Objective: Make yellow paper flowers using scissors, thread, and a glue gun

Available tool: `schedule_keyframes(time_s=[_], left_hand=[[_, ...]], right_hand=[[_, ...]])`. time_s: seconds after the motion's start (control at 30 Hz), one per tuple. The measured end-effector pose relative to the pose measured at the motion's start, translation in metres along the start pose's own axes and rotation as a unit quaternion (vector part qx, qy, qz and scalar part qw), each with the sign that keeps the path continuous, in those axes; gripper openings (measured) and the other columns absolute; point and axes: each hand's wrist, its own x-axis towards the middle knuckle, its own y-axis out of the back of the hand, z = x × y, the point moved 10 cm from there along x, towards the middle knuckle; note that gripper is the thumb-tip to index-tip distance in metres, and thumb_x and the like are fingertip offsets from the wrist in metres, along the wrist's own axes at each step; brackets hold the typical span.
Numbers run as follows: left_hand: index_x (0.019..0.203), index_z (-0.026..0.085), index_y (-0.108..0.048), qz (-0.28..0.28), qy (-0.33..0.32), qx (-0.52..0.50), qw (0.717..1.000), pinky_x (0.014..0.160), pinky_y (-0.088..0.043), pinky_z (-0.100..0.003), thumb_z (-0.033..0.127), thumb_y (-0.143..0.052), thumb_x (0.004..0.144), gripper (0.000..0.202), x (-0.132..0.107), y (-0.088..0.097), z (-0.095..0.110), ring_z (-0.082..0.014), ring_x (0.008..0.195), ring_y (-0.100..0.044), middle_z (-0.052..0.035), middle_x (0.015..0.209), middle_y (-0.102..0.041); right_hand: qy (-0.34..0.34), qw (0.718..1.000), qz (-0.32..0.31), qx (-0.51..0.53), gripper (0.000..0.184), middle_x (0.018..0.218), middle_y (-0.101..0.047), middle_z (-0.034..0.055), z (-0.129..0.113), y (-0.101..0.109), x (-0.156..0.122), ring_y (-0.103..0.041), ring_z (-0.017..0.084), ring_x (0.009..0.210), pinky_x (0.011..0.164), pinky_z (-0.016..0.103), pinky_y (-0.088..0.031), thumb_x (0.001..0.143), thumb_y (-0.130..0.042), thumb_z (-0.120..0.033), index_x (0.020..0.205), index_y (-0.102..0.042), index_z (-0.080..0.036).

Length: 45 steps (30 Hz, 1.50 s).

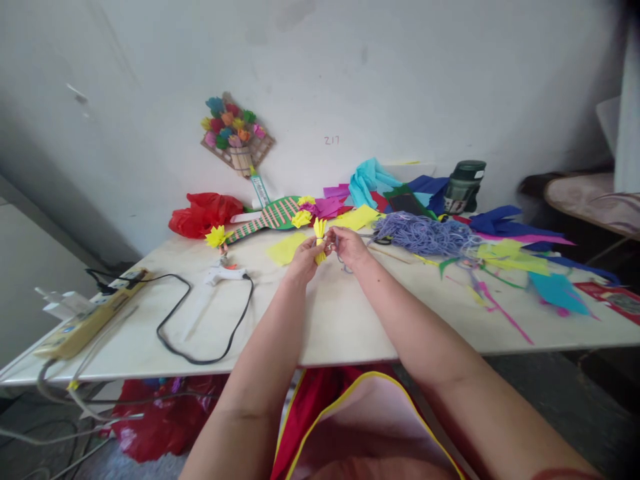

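Note:
Both my hands meet over the middle of the white table [350,327]. My left hand [303,259] pinches a folded yellow paper bundle [319,239] that stands upright between the fingers. My right hand [349,247] is closed beside it, fingers touching the bundle and a thin purple strand of yarn [344,265] that hangs below. A heap of purple yarn [425,233] lies just right of my right hand. A flat yellow paper sheet [286,249] lies just left of my left hand.
A white glue gun [223,272] with a black cable [200,333] lies left, by a power strip [85,320]. Coloured paper scraps [515,257], a striped green guitar craft [265,219], a red bag [203,213], a dark green jar [464,187] crowd the back. A paper-flower craft [235,133] hangs on the wall.

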Motion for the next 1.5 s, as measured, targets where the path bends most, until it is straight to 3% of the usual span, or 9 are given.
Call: schedule_keyframes(time_s=[0.1, 0.27, 0.4, 0.57, 0.87, 1.23, 1.5], left_hand=[[0.085, 0.012, -0.057, -0.002, 0.009, 0.025, 1.0, 0.065, -0.047, -0.024, 0.014, -0.072, 0.06, 0.03, 0.001, 0.002, -0.003, -0.008, 0.059, -0.057, -0.0019, 0.07, -0.062], [0.09, 0.015, -0.053, 0.008, 0.007, 0.046, 0.999, 0.051, -0.04, -0.019, 0.014, -0.072, 0.058, 0.037, 0.001, 0.006, -0.003, -0.0044, 0.048, -0.048, 0.0028, 0.06, -0.056], [0.09, 0.015, -0.052, -0.001, 0.01, 0.033, 0.999, 0.051, -0.038, -0.019, 0.013, -0.07, 0.059, 0.036, -0.001, 0.002, -0.003, -0.0045, 0.048, -0.047, 0.0034, 0.06, -0.054], [0.089, 0.015, -0.051, -0.015, 0.016, 0.019, 1.0, 0.054, -0.038, -0.019, 0.011, -0.066, 0.06, 0.033, -0.001, -0.001, -0.004, -0.0052, 0.051, -0.048, 0.0028, 0.062, -0.053], [0.089, 0.012, -0.055, -0.028, 0.042, -0.03, 0.998, 0.058, -0.043, -0.023, 0.008, -0.053, 0.063, 0.026, -0.001, -0.007, -0.003, -0.0086, 0.054, -0.052, -0.0016, 0.064, -0.056], [0.095, 0.013, -0.053, -0.038, 0.013, 0.012, 0.999, 0.06, -0.041, -0.023, 0.01, -0.06, 0.066, 0.03, -0.001, -0.008, 0.0, -0.0084, 0.058, -0.054, -0.0015, 0.068, -0.059], [0.098, 0.015, -0.049, -0.022, -0.003, 0.044, 0.999, 0.06, -0.04, -0.022, 0.009, -0.061, 0.063, 0.038, -0.003, -0.007, 0.002, -0.0079, 0.057, -0.053, 0.0003, 0.067, -0.059]], right_hand=[[-0.011, 0.999, 0.028, 0.034, 0.015, 0.06, -0.058, -0.0012, 0.003, 0.006, 0.0, -0.05, 0.009, 0.056, 0.044, 0.019, -0.031, 0.057, -0.063, -0.025, 0.067, -0.058, -0.016], [-0.023, 0.996, 0.058, -0.06, 0.02, 0.066, -0.059, -0.0015, 0.002, 0.01, -0.006, -0.047, 0.008, 0.06, 0.044, 0.019, -0.025, 0.053, -0.065, -0.027, 0.07, -0.06, -0.017], [-0.019, 0.989, 0.064, -0.13, 0.021, 0.062, -0.054, -0.0029, -0.001, 0.01, -0.009, -0.039, 0.007, 0.056, 0.044, 0.021, -0.015, 0.051, -0.064, -0.029, 0.067, -0.058, -0.016], [-0.026, 0.981, 0.045, -0.187, 0.025, 0.054, -0.043, -0.0059, -0.001, 0.008, -0.01, -0.031, 0.006, 0.051, 0.045, 0.022, -0.016, 0.05, -0.066, -0.031, 0.068, -0.058, -0.016], [-0.045, 0.986, 0.005, -0.16, 0.021, 0.056, -0.052, -0.0024, 0.003, 0.002, -0.011, -0.034, 0.006, 0.048, 0.041, 0.022, -0.011, 0.052, -0.065, -0.027, 0.068, -0.058, -0.016], [-0.05, 0.989, -0.014, -0.142, 0.02, 0.056, -0.051, -0.0031, 0.005, 0.002, -0.009, -0.036, 0.004, 0.044, 0.038, 0.019, -0.012, 0.055, -0.063, -0.027, 0.07, -0.056, -0.015], [-0.056, 0.988, 0.005, -0.146, 0.02, 0.053, -0.049, -0.0041, 0.008, 0.005, -0.009, -0.034, 0.004, 0.044, 0.038, 0.018, -0.014, 0.052, -0.061, -0.023, 0.07, -0.055, -0.015]])
